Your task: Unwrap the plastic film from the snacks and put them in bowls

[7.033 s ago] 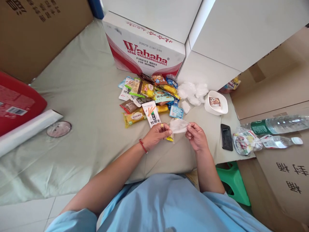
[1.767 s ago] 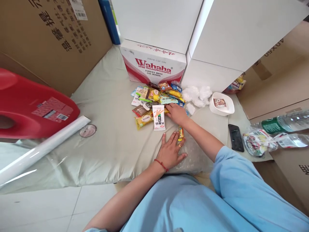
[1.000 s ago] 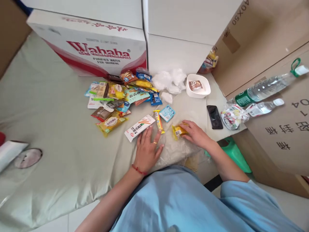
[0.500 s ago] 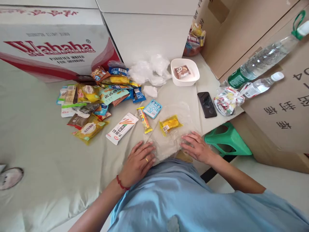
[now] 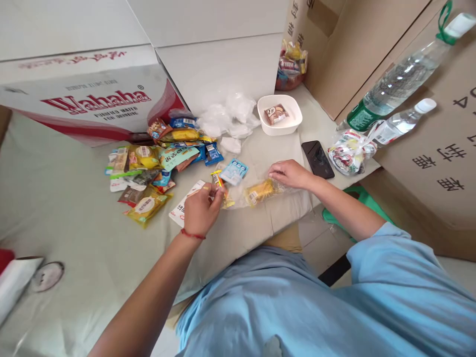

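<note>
A clear sheet of plastic film [image 5: 243, 201] lies over the front part of a yellow snack packet [image 5: 259, 192]. My left hand [image 5: 204, 206] pinches the film's left side, above a slim orange-and-yellow snack stick [image 5: 219, 181] and a white snack packet [image 5: 177, 210] that it partly covers. At the film's right side my right hand [image 5: 288, 173] is closed on it, just right of the yellow packet. A flat blue packet [image 5: 234, 171] rests between the two hands, a little farther back.
Several snack packets [image 5: 148, 158] are heaped at left before a Wahaha carton [image 5: 100, 99]. Crumpled white plastic [image 5: 226, 116] and a white bowl [image 5: 280, 130] holding a brown packet stand behind. To the right are a phone [image 5: 318, 159], a tied bag [image 5: 351, 152] and two water bottles [image 5: 401, 79].
Both hands have moved from the table's front edge farther back, folding the film's near edge up over the yellow packet. Their fingers have gone from spread to pinching. The view has shifted slightly.
</note>
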